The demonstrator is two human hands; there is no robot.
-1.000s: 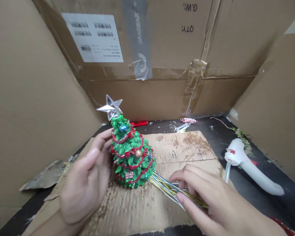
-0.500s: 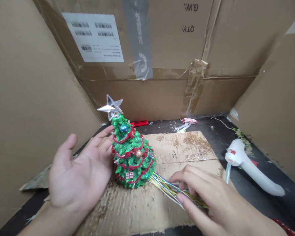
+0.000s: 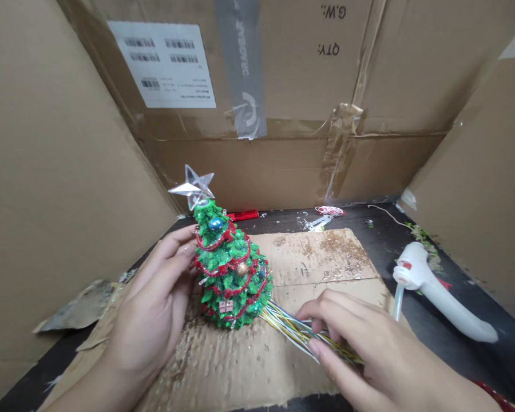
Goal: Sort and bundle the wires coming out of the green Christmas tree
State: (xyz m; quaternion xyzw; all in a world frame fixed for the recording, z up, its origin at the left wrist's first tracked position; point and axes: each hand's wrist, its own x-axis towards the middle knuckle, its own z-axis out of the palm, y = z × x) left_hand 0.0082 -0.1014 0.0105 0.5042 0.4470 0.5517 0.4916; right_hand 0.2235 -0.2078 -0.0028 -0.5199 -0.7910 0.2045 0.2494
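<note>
The left hand's (image 3: pixel 148 309) half-curled fingers meet the tree's (image 3: pixel 232 286) side, their grip unclear; the right hand's (image 3: pixel 364 337) fingers close loosely on wires (image 3: pixel 281 323) at its base. Star (image 3: pixel 195 190) and garlands (image 3: pixel 218 269) are on, the wires untrimmed. The tree sits on cardboard (image 3: pixel 236 377), left of the glue gun (image 3: pixel 440 303).

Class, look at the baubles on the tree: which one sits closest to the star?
The upper blue bauble, just below the star. The gold bauble and the other blue bauble both sit farther down.
</note>
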